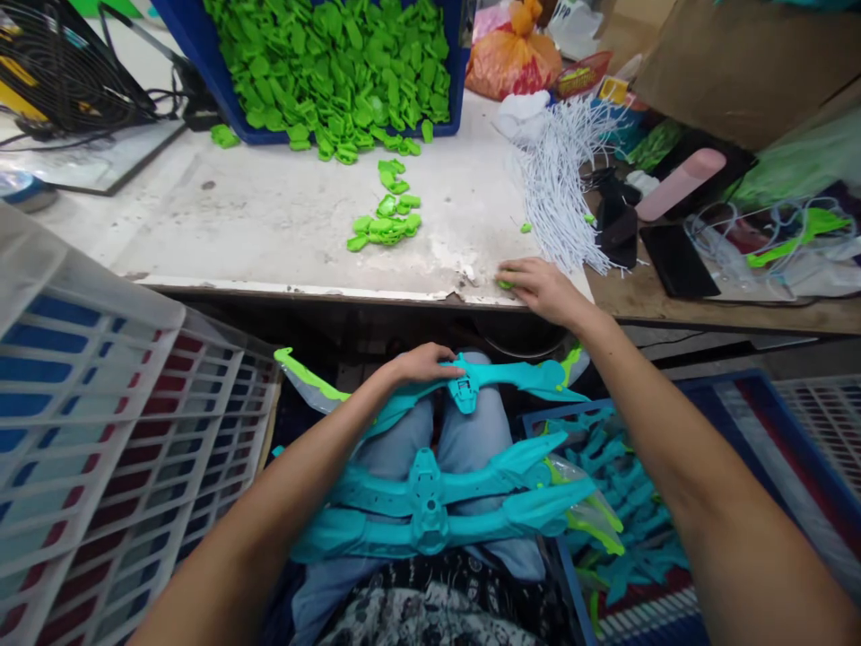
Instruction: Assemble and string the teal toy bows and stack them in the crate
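Across the lap lie several turquoise plastic bow-shaped parts (430,511) with green tips. My left hand (429,362) is closed on the farthest turquoise part (517,375), near its centre block. At the table's front edge, my right hand (538,289) has its fingers pressed together around a small green piece (506,280), which is partly covered by the fingertips. A small pile of green pieces (387,229) lies on the table left of my right hand. Beyond my right hand a bundle of white strings (561,175) spreads over the table.
A blue bin (252,136) full of green pieces stands at the back of the table (269,211). A white crate (127,449) is at the left. At the lower right, a blue crate (571,588) holds turquoise parts. A phone (679,260) lies at the right.
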`<state>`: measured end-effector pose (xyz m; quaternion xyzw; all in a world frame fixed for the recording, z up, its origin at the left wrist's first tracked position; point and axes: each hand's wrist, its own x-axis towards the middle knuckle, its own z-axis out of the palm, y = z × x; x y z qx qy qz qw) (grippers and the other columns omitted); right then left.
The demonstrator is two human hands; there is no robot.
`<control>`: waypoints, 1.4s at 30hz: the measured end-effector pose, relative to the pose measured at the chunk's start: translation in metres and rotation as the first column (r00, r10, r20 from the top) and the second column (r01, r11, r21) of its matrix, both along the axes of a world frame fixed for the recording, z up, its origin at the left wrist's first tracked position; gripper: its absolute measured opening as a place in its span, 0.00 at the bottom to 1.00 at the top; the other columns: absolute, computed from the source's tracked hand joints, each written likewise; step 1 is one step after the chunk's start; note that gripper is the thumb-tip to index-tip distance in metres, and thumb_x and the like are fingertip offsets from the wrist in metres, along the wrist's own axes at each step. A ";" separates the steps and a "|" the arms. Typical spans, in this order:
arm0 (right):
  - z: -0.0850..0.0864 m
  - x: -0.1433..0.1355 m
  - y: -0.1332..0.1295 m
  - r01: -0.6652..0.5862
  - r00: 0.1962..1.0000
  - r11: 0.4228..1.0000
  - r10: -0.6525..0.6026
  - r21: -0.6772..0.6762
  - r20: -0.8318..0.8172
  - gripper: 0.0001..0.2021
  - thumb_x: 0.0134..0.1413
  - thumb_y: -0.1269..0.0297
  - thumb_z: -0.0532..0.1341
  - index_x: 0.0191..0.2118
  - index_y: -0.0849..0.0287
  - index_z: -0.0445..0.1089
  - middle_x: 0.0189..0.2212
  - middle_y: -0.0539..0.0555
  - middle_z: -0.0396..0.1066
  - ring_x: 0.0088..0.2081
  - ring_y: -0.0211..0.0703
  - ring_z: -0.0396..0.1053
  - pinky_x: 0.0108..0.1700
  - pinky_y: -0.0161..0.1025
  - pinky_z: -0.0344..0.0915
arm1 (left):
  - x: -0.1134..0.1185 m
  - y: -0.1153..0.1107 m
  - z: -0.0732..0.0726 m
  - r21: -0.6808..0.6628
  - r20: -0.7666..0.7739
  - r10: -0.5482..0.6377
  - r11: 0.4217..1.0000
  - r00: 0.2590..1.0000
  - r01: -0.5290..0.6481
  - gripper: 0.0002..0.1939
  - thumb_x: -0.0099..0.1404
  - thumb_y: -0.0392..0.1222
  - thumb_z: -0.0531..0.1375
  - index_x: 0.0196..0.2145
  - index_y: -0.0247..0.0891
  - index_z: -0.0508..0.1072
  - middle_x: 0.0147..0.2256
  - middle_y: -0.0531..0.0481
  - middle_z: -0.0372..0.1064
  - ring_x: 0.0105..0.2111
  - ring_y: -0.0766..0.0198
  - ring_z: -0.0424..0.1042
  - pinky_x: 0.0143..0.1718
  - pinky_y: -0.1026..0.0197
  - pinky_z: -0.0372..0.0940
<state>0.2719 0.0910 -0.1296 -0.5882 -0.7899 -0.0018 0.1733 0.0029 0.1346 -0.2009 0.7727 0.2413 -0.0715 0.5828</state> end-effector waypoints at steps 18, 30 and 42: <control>0.004 -0.004 -0.012 0.104 0.982 0.992 -0.091 0.071 -0.165 0.09 0.54 0.63 0.60 0.40 0.59 0.72 0.41 0.57 0.73 0.44 0.49 0.68 0.50 0.49 0.61 | 0.001 -0.001 0.007 -0.074 -0.057 0.062 0.995 0.996 -0.066 0.24 0.55 0.58 0.59 0.36 0.32 0.76 0.31 0.49 0.72 0.31 0.61 0.68 0.32 0.64 0.59; -0.063 -0.112 -0.111 -0.131 0.961 0.991 0.136 0.040 -0.241 0.09 0.58 0.65 0.58 0.41 0.61 0.73 0.44 0.59 0.73 0.44 0.48 0.66 0.46 0.48 0.67 | -0.002 -0.010 -0.005 -0.091 0.005 0.137 0.986 0.991 -0.136 0.29 0.58 0.64 0.52 0.29 0.31 0.73 0.21 0.53 0.63 0.22 0.67 0.60 0.24 0.65 0.54; -0.054 -0.119 -0.110 -0.050 0.920 0.998 0.027 -0.049 -0.390 0.09 0.58 0.66 0.57 0.40 0.58 0.74 0.41 0.56 0.74 0.44 0.48 0.67 0.47 0.49 0.68 | -0.002 -0.012 0.002 -0.105 -0.021 0.055 0.993 0.998 -0.057 0.29 0.53 0.65 0.58 0.35 0.33 0.71 0.27 0.51 0.68 0.24 0.65 0.66 0.27 0.65 0.57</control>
